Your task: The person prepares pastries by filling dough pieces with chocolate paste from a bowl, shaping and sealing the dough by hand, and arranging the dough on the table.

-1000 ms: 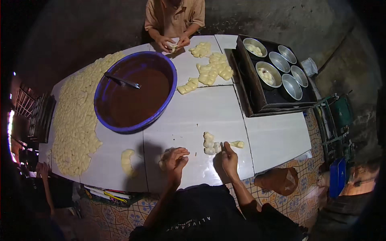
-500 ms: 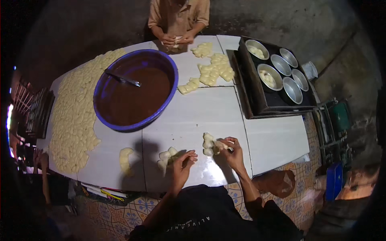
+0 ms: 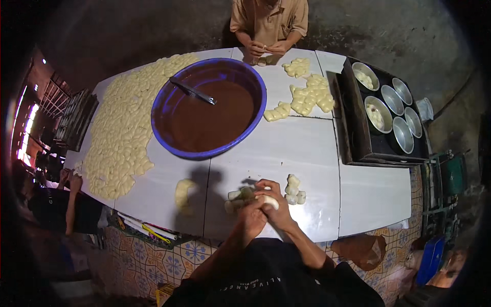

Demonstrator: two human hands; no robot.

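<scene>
Lower centre of frame: left hand (image 3: 251,221) and right hand (image 3: 277,209), fingers of both closed around one pale dough piece (image 3: 270,202).

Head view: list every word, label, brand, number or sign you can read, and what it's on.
Camera wearer's black shirt: pale printed lettering; I won't copy the wording.
Co-worker's dark shirt at far left: pale lettering, too small to read reliably.
Purple basin and round metal pans: no lettering visible.

Glare burns at far left, shadow darkens the table (image 3: 279,146), and dim edges bend.
</scene>
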